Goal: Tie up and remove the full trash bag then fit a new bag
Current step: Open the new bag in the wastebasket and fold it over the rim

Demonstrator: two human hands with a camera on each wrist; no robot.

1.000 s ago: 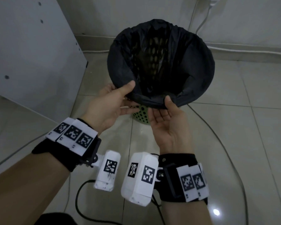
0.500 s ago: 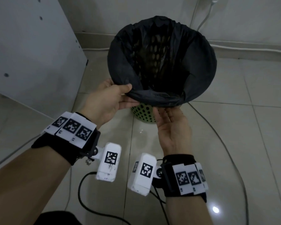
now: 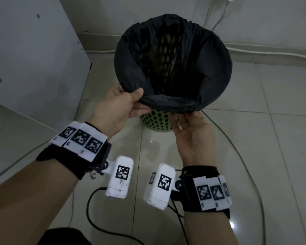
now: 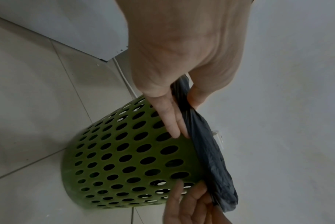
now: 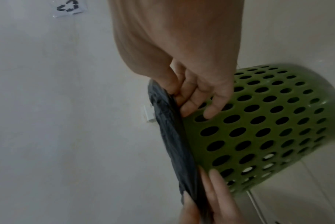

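Only a recycling-arrows symbol [image 5: 68,6] shows, on a white label [image 5: 55,13].

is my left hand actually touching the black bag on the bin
Touching. The left wrist view shows the left hand pinching the bag by its folded edge, between thumb and fingers, at the rim of the bin.

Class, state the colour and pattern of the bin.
The plastic bin is green with round holes; best in left wrist view.

The left hand [image 3: 120,106] is pinching the near rim of a black plastic trash bag [image 3: 217,68], thumb on top, while the right hand [image 3: 193,137], palm up, is gripping the rolled hem from below. The bag is lining a green perforated plastic bin [image 3: 155,121] standing on pale glossy floor tiles [image 3: 272,138].
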